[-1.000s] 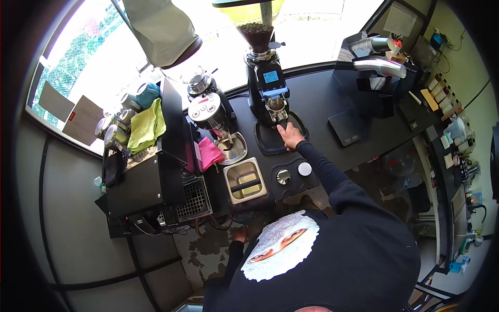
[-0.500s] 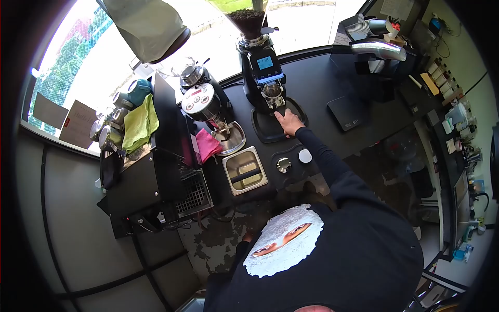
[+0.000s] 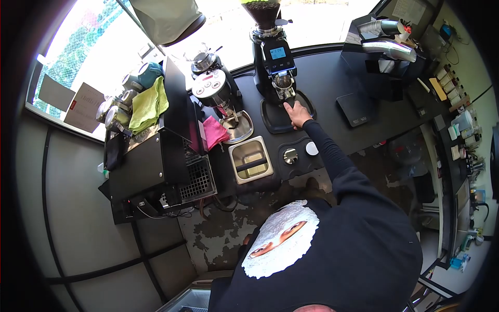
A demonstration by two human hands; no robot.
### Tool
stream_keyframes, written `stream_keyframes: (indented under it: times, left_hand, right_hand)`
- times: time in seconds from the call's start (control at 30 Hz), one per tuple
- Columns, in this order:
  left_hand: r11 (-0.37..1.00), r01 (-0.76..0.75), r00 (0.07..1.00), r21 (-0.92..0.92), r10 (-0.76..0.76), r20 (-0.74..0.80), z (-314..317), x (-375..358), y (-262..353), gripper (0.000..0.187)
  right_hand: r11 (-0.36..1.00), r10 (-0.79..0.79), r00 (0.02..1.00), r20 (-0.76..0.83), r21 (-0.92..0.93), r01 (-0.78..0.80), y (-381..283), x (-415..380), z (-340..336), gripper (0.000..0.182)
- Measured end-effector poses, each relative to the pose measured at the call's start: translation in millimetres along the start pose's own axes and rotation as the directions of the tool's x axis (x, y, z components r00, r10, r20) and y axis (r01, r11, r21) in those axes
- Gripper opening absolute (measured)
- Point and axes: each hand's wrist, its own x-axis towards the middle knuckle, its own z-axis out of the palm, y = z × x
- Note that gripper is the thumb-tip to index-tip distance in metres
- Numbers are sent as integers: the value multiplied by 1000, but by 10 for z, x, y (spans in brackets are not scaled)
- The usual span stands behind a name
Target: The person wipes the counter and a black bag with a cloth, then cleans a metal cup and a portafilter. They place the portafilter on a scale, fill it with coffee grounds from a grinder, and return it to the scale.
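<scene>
Under the spout of the tall black coffee grinder (image 3: 278, 57), my right hand (image 3: 299, 114) is closed round the handle of a portafilter. The portafilter's metal basket (image 3: 284, 82) sits in the grinder's fork, and the grinder's small screen is lit. Dark beans (image 3: 261, 11) show in the hopper on top. My left hand (image 3: 247, 239) hangs low beside my body, mostly hidden by my shirt, and its fingers cannot be made out.
A steel knock box (image 3: 251, 160) with a dark bar stands near the counter's front edge. Right of it are a tamper (image 3: 290, 155) and a white round item (image 3: 312, 148). A black scale (image 3: 355, 109) lies further right. A second grinder (image 3: 210, 86) and pink cloth (image 3: 214, 132) are left.
The camera view has shifted, so the counter items appear slightly right and most sit higher. My right hand keeps its hold at the grinder, and the digits on the grinder's screen look different.
</scene>
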Motion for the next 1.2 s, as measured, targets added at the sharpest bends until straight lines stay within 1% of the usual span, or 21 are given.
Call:
stream_keyframes:
  times: [0.17, 0.3, 0.37, 0.4, 0.43, 0.47, 0.5, 0.53, 0.57, 0.6, 0.63, 0.67, 0.73, 0.77, 0.8, 0.9, 0.97, 1.03, 1.1, 1.13, 1.2]
  left_hand:
    - [993, -98, 991, 66, 91, 100, -125, -100, 205, 43]
    - [917, -304, 932, 258, 231, 278, -610, -97, 815, 41]
    - [799, -464, 861, 383, 306, 405, -1309, -357, 1866, 39]
    - [755, -524, 820, 394, 323, 472, -1977, -831, 2909, 37]
    - [613, -690, 723, 384, 591, 357, -2375, -1017, 3629, 34]
    - [465, -819, 550, 336, 802, 231, -2703, -1111, 4318, 29]
    - [408, -852, 436, 327, 900, 12, -3063, -1368, 5029, 20]
    - [156, -933, 109, 325, 981, -159, -3201, -1105, 5592, 22]
    - [131, -979, 88, 153, 961, -263, -3467, -1317, 6202, 26]
    - [165, -986, 159, -15, 918, -362, -3568, -1217, 6672, 34]
    - [208, -884, 349, -418, 890, -295, -3707, -1038, 7142, 43]
    - [145, -731, 409, -667, 876, -257, -3802, -989, 7468, 55]
    - [151, -657, 519, -739, 801, -298, -3844, -652, 8030, 71]
    - [89, -651, 475, -754, 822, -313, -3800, -334, 8193, 79]
    - [204, -843, 458, -497, 756, -467, -3741, 111, 8488, 83]
    - [260, -883, 466, -390, 576, -671, -3562, 530, 8852, 85]
    - [245, -908, 418, -339, 560, -716, -3431, 710, 8963, 74]
    - [302, -934, 336, -189, 570, -750, -3288, 904, 9061, 61]
    - [241, -958, 268, -154, 570, -777, -2983, 742, 9121, 52]
    - [168, -959, 281, -227, 639, -716, -2909, 505, 8993, 47]
    - [80, -944, 256, -321, 791, -556, -2797, -212, 8578, 37]
  right_hand:
    - [1000, 9, 1000, 10, 4, -9, -59, -52, -34, 64]
    - [1000, 6, 1000, -6, 1, -6, -70, -44, -26, 62]
    - [1000, -8, 1000, 7, 20, 8, -57, -49, -30, 63]
    - [1000, 1, 1000, 11, 17, -1, -69, -58, -41, 63]
    - [1000, 2, 1000, 13, 22, -2, -66, -34, -43, 64]
    - [1000, 6, 1000, 22, 29, -7, -43, -25, -23, 64]
    - [1000, 3, 1000, 5, 25, -3, -57, -44, -20, 64]
    - [999, -40, 999, -23, -4, 40, 1, 2, 20, 63]
    - [996, -83, 995, -50, -35, 82, 67, 57, 62, 63]
    - [998, -54, 999, -6, 29, 54, 95, 68, 83, 63]
    - [1000, -22, 999, -26, 14, 22, 29, 4, 69, 65]
    - [1000, -23, 999, -25, 20, 23, 15, -13, 69, 65]
    - [999, -14, 1000, -22, 33, 14, 2, -16, 68, 64]
    - [999, -30, 999, -16, 33, 30, -17, -42, 49, 64]
    - [999, -13, 1000, -12, 42, 13, -55, -79, 8, 62]
    - [1000, 9, 1000, 5, 29, -9, -79, -80, -35, 59]
    - [999, 32, 999, 22, 15, -33, -27, -41, -12, 57]
    - [999, -17, 999, 37, 34, 15, 120, 58, 89, 56]
    - [997, -64, 997, 52, 42, 62, 252, 97, 106, 54]
    - [968, -250, 968, -20, -6, 250, 300, 85, 105, 54]
    - [909, -416, 907, -70, -57, 413, 460, 100, 180, 54]
